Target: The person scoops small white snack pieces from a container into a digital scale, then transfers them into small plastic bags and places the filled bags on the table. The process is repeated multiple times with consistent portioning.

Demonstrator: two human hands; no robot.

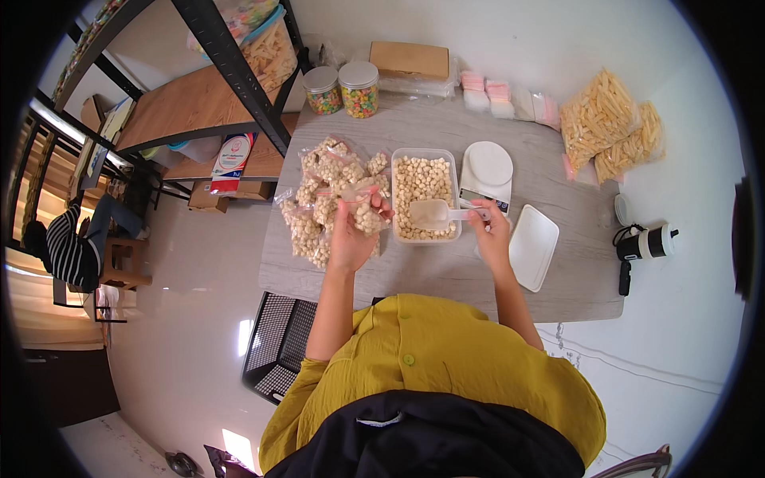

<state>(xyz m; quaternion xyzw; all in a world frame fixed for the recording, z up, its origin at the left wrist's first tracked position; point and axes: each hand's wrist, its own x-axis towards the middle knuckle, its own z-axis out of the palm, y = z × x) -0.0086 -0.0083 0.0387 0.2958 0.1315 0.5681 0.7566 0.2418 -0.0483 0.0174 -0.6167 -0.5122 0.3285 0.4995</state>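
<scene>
My left hand [351,239] grips a small clear plastic bag [367,218] holding pale, round puffed snack pieces. It is in front of a heap of similar filled bags [320,173] on the table. In my right hand [493,233] is the handle of a translucent plastic scoop [431,215]. The scoop's bowl rests over the snack pieces in a rectangular plastic container [424,242]; whether it carries any is hard to tell. Just behind my right hand stands a white digital kitchen scale [490,164] with a round platform. A white rectangular lid [534,248] lies to the right.
Jars of colourful candy [358,89], a cardboard box [409,60] and stacked small bags [499,98] line the table's back. Large bags of stick snacks [600,119] and a tumbler [645,242] stand right. A shelf [191,107], black crate [281,340] and seated person [75,251] are left.
</scene>
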